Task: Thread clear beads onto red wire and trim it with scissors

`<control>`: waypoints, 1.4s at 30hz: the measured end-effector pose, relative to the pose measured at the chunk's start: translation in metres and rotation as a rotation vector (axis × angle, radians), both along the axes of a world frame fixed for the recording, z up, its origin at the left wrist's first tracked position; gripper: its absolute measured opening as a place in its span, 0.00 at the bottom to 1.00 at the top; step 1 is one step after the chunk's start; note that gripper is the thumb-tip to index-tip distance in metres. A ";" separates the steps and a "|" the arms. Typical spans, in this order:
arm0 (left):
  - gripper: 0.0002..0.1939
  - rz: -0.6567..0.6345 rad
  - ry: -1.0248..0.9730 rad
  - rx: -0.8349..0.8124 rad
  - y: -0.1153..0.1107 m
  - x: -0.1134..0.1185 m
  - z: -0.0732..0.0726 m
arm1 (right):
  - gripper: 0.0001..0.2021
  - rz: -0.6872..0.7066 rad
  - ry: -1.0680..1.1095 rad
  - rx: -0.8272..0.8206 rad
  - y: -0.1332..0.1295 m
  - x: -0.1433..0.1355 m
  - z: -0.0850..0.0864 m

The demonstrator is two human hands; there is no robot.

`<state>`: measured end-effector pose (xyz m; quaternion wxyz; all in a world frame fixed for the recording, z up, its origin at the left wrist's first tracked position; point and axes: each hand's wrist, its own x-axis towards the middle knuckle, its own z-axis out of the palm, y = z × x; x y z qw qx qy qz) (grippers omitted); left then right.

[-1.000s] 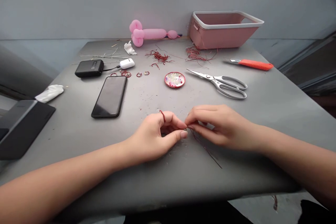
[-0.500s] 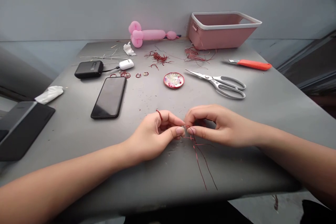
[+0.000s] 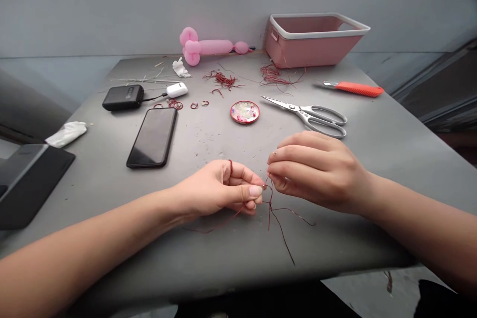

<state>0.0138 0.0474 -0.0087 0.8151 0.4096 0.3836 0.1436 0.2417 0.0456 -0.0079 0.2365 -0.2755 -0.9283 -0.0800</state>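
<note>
Thin dark red cord (image 3: 270, 204) runs between my two hands, with several loose ends hanging over the grey table. Thumb and index finger of my left hand (image 3: 227, 189) pinch the cord near a small knot or bead too tiny to make out. Around a finger of that hand sits a red cord ring (image 3: 230, 167). My right hand (image 3: 316, 171) is turned back upward, its fingertips closed on a strand just right of the left fingertips. Beyond the hands lies a round red-rimmed dish (image 3: 245, 112) of small pale and pink beads.
Scissors (image 3: 305, 114) and an orange-handled utility knife (image 3: 354, 88) lie at right. A phone (image 3: 152, 137), power bank (image 3: 123, 97) and white earbud case (image 3: 176, 90) are at left. Behind are cord scraps (image 3: 223, 79), a pink balloon (image 3: 214, 47) and a pink basket (image 3: 316, 49).
My right hand has rolled over and lifted slightly, drawing a strand up. The cord ends have shifted; one now trails left beneath my left hand.
</note>
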 end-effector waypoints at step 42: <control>0.17 0.141 -0.023 -0.067 -0.016 0.014 0.006 | 0.08 0.082 0.349 -0.186 -0.031 -0.023 0.011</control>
